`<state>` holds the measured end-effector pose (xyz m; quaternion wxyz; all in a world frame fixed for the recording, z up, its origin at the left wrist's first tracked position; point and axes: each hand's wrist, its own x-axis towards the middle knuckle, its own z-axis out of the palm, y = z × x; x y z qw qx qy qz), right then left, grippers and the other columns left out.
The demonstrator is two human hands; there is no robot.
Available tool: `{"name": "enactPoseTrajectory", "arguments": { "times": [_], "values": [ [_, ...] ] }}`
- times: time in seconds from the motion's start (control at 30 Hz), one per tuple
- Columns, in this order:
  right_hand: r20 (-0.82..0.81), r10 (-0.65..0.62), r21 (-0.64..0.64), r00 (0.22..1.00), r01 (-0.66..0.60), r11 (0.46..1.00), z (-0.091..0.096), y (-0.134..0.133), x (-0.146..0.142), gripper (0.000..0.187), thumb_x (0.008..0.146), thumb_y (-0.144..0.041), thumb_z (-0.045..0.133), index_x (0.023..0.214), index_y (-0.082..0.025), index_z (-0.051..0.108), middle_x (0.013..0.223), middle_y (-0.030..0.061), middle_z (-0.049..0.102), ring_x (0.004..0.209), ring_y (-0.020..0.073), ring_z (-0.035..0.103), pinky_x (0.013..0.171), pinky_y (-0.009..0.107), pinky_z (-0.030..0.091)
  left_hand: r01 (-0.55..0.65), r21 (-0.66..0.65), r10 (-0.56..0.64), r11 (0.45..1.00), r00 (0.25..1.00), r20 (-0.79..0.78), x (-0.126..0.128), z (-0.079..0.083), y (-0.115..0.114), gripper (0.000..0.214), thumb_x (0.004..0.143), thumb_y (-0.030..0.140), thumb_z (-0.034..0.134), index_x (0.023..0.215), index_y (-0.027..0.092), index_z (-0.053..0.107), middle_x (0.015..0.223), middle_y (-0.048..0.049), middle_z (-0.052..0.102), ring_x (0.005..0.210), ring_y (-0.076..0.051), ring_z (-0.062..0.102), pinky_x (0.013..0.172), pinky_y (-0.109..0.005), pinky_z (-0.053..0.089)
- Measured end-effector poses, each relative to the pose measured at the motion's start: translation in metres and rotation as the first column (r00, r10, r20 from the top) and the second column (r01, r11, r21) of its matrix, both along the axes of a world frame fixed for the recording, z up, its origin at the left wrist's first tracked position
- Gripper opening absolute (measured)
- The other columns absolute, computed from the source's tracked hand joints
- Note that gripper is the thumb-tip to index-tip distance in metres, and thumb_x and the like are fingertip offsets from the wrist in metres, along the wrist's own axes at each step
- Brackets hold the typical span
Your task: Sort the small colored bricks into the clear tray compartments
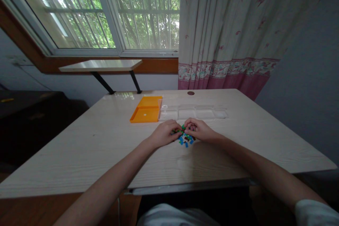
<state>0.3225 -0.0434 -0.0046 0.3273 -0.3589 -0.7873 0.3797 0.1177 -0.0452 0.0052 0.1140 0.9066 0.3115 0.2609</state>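
Note:
A small heap of tiny coloured pieces [185,140], blue, green, red and dark, lies on the pale wooden table [106,148]. My left hand [164,132] rests at the heap's left side with its fingers curled in. My right hand [198,130] sits at the right side, fingers bent and pinched together over the pieces. Both sets of fingertips meet above the heap, and what each pinches is too small to name. Just behind the hands lies a clear plastic tray [193,113] with several compartments.
An orange lid [146,109] lies open to the left of the clear tray. A narrow shelf [100,65] juts out under the window. A patterned curtain [225,42] hangs at the back right. A dark cabinet [29,113] stands left of the table.

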Motion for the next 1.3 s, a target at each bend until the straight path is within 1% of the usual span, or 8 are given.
{"name": "enactPoseTrajectory", "arguments": {
  "times": [0.27, 0.4, 0.47, 0.57, 0.63, 0.77, 0.97, 1.3],
  "values": [
    [-0.137, 0.004, -0.152, 0.991, -0.025, 0.988, 0.001, 0.0, -0.002, 0.037, 0.069, -0.047, 0.062, 0.083, -0.016, 0.047, 0.066, -0.0044, 0.046, 0.056, 0.0067, 0.044, 0.051, 0.019, 0.035, -0.035, 0.033, 0.033, 0.999, 0.997, 0.07, 0.005, 0.004, -0.004, 0.015, 0.081, 0.028, 0.051, 0.085, 0.016, 0.061, 0.075, -0.0039, 0.059, 0.072, -0.013, 0.054, 0.064, -0.023, 0.041],
    [-0.134, 0.016, -0.129, 0.991, -0.033, 0.991, 0.001, 0.001, -0.001, 0.035, 0.072, -0.046, 0.06, 0.086, -0.016, 0.047, 0.068, -0.0037, 0.046, 0.057, 0.0066, 0.043, 0.051, 0.018, 0.034, -0.041, 0.037, 0.036, 0.998, 0.992, 0.123, 0.006, 0.006, -0.007, 0.016, 0.081, 0.027, 0.051, 0.085, 0.016, 0.061, 0.072, -0.0036, 0.059, 0.069, -0.012, 0.053, 0.063, -0.023, 0.042],
    [-0.077, 0.018, -0.06, 0.997, -0.023, 0.998, 0.004, 0.0, 0.002, 0.029, 0.076, -0.041, 0.057, 0.088, -0.016, 0.048, 0.065, -0.0043, 0.044, 0.056, 0.0067, 0.041, 0.05, 0.018, 0.033, -0.045, 0.037, 0.039, 0.998, 0.989, 0.143, 0.004, 0.008, -0.006, 0.015, 0.081, 0.026, 0.051, 0.085, 0.016, 0.061, 0.073, -0.0036, 0.059, 0.07, -0.012, 0.054, 0.064, -0.023, 0.043],
    [0.142, 0.061, 0.122, 0.988, -0.079, 0.989, 0.014, 0.0, 0.013, 0.018, 0.077, -0.031, 0.056, 0.085, -0.015, 0.054, 0.065, -0.0028, 0.048, 0.057, 0.0081, 0.042, 0.053, 0.019, 0.033, -0.113, 0.062, 0.098, 0.992, 0.974, 0.204, -0.005, 0.012, -0.003, 0.014, 0.08, 0.025, 0.051, 0.086, 0.016, 0.061, 0.076, -0.0035, 0.06, 0.072, -0.012, 0.055, 0.064, -0.022, 0.043],
    [0.327, 0.116, 0.215, 0.938, -0.193, 0.957, 0.021, -0.001, 0.021, 0.01, 0.077, -0.024, 0.055, 0.082, -0.016, 0.059, 0.072, 0.0, 0.054, 0.064, 0.0097, 0.048, 0.059, 0.02, 0.036, -0.195, 0.097, 0.165, 0.976, 0.952, 0.257, -0.012, 0.015, 0.0, 0.014, 0.08, 0.025, 0.052, 0.087, 0.017, 0.06, 0.075, -0.0031, 0.06, 0.07, -0.011, 0.054, 0.06, -0.021, 0.042],
    [0.546, 0.155, 0.242, 0.824, -0.331, 0.912, 0.031, -0.003, 0.03, 0.014, 0.076, -0.018, 0.051, 0.082, -0.019, 0.064, 0.077, 0.0015, 0.06, 0.067, 0.0106, 0.052, 0.063, 0.02, 0.037, -0.323, 0.18, 0.247, 0.929, 0.904, 0.348, -0.02, 0.018, 0.004, 0.013, 0.08, 0.026, 0.052, 0.085, 0.017, 0.06, 0.069, -0.0011, 0.057, 0.063, -0.01, 0.052, 0.056, -0.02, 0.041],
    [0.638, 0.159, 0.213, 0.753, -0.371, 0.904, 0.035, -0.007, 0.026, 0.014, 0.077, -0.026, 0.053, 0.076, -0.019, 0.065, 0.068, -0.0008, 0.059, 0.059, 0.01, 0.05, 0.056, 0.02, 0.033, -0.385, 0.263, 0.261, 0.885, 0.876, 0.406, -0.019, 0.021, 0.002, 0.013, 0.08, 0.026, 0.052, 0.084, 0.017, 0.06, 0.068, -0.0004, 0.058, 0.06, -0.009, 0.052, 0.059, -0.02, 0.042],
    [0.65, 0.149, 0.178, 0.745, -0.34, 0.924, 0.034, -0.008, 0.023, 0.013, 0.074, -0.022, 0.052, 0.078, -0.02, 0.065, 0.067, -0.0013, 0.06, 0.058, 0.0102, 0.05, 0.055, 0.02, 0.032, -0.411, 0.264, 0.296, 0.872, 0.874, 0.384, -0.023, 0.018, 0.006, 0.013, 0.08, 0.026, 0.052, 0.085, 0.018, 0.061, 0.071, -0.0016, 0.059, 0.066, -0.011, 0.053, 0.064, -0.023, 0.042]
  ]
}}
